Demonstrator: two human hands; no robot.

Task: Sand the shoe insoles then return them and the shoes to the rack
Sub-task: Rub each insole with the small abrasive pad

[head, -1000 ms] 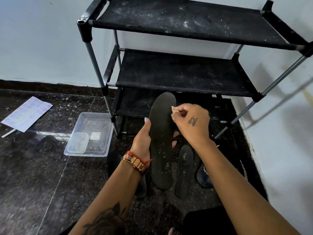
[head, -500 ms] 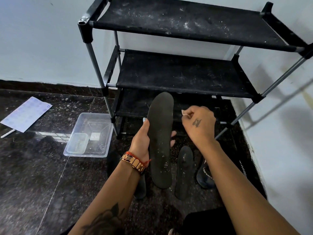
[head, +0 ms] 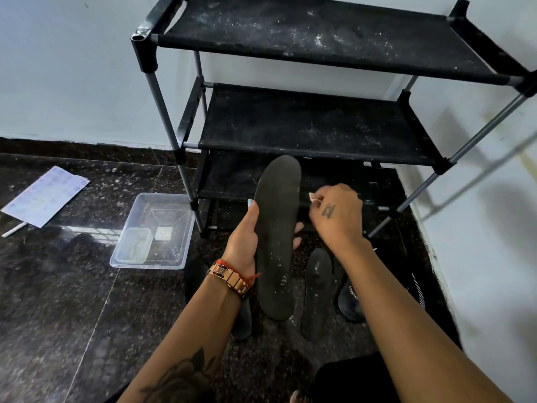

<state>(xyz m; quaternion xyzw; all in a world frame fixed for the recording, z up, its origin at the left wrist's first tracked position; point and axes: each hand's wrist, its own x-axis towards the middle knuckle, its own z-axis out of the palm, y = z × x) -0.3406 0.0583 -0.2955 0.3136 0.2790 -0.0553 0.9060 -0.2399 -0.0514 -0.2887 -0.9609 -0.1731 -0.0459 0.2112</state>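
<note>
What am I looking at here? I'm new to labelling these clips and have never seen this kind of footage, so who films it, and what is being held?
There is no machine: a person works with bare hands, and a wide-angle camera on their head looks forward and down, so both arms reach in from the bottom. The left hand holds a long black insole upright. The right hand is beside it, apart, pinching a small pale piece, probably sandpaper. On the dark floor lie a second insole, black shoes, only partly visible, a clear plastic tray and a sheet of paper. Behind stands a dusty black shoe rack; the shelves that show are bare.
</note>
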